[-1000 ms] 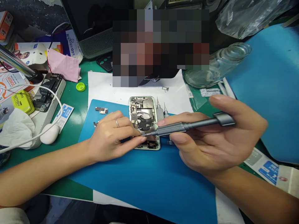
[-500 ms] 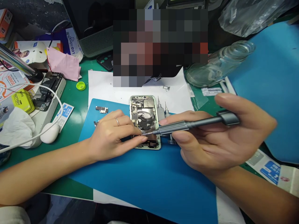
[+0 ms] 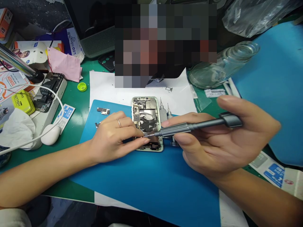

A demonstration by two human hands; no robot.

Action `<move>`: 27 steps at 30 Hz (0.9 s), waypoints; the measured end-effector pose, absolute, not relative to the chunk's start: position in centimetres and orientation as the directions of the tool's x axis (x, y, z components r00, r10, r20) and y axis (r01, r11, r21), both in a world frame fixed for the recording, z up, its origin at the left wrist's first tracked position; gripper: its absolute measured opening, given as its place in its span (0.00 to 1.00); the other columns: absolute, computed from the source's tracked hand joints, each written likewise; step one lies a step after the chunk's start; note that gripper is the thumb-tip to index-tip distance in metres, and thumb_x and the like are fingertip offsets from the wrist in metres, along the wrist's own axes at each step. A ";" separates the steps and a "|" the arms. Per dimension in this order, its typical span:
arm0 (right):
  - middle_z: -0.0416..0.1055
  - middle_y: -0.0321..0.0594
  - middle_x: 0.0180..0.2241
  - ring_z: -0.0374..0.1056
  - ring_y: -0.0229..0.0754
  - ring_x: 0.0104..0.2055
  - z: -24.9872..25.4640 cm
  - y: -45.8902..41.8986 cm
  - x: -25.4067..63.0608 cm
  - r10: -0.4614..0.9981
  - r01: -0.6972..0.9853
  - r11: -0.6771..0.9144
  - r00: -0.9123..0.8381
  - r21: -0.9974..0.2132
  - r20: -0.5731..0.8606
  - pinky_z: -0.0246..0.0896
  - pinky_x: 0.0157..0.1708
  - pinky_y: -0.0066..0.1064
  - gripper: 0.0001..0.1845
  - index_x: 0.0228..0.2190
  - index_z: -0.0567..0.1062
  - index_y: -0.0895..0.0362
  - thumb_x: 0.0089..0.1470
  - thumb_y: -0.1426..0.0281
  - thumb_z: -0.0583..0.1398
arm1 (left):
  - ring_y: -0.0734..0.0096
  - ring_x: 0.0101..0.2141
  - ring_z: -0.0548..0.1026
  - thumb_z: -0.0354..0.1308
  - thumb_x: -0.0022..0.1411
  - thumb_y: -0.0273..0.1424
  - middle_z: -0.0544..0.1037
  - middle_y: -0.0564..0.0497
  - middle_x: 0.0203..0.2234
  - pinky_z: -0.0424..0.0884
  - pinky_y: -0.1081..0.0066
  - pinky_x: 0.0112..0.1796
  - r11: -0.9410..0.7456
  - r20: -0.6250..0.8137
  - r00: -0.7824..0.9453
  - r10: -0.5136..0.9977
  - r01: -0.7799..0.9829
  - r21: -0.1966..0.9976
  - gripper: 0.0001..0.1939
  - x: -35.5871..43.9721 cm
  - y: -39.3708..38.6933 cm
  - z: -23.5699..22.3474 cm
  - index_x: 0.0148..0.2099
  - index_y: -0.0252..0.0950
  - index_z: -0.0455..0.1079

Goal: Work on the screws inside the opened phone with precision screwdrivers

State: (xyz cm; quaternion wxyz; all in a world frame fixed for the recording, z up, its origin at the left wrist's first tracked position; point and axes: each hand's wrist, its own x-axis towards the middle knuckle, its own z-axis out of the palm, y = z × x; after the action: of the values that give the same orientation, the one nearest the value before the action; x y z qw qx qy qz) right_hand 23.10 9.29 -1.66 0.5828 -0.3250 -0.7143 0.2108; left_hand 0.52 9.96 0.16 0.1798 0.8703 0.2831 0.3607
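Observation:
An opened smartphone (image 3: 148, 121) with its inner parts bare lies upright in the picture on the blue mat (image 3: 142, 183). My right hand (image 3: 220, 142) grips a dark grey precision screwdriver (image 3: 189, 126), held nearly level, its thin tip pointing left over the lower part of the phone. My left hand (image 3: 115, 135), with a ring on one finger, is closed in a pinch right at that tip; what lies between its fingertips is too small to tell. More small screwdrivers (image 3: 163, 112) lie beside the phone, partly behind my right hand.
Small phone parts (image 3: 103, 110) lie on the mat's left. A glass jar (image 3: 222, 67) lies at the back right. Another opened phone (image 3: 48, 91) rests on a white box at left, near a looping white cable (image 3: 55, 91) and a green cap (image 3: 82, 87).
Almost nothing differs; both hands and the screwdriver stay in the same place over the phone, with only a very slight shift of the view.

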 end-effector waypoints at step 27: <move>0.60 0.45 0.61 0.82 0.41 0.36 -2.2 10.0 23.3 0.564 0.205 0.821 -0.145 -0.533 0.813 0.85 0.32 0.34 0.39 0.67 0.61 0.51 0.58 0.75 0.66 | 0.71 0.28 0.73 0.65 0.68 0.34 0.80 0.50 0.28 0.66 0.68 0.33 -0.731 0.473 0.570 0.672 0.410 0.545 0.09 0.6 9.8 0.2 0.38 0.33 0.78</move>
State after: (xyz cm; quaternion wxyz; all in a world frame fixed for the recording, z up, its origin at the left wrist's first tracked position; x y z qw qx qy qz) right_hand 23.27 9.96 -2.22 0.6001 -0.2594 -0.7418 0.1494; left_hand 0.62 9.81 0.17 0.1909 0.8651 0.3128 0.3426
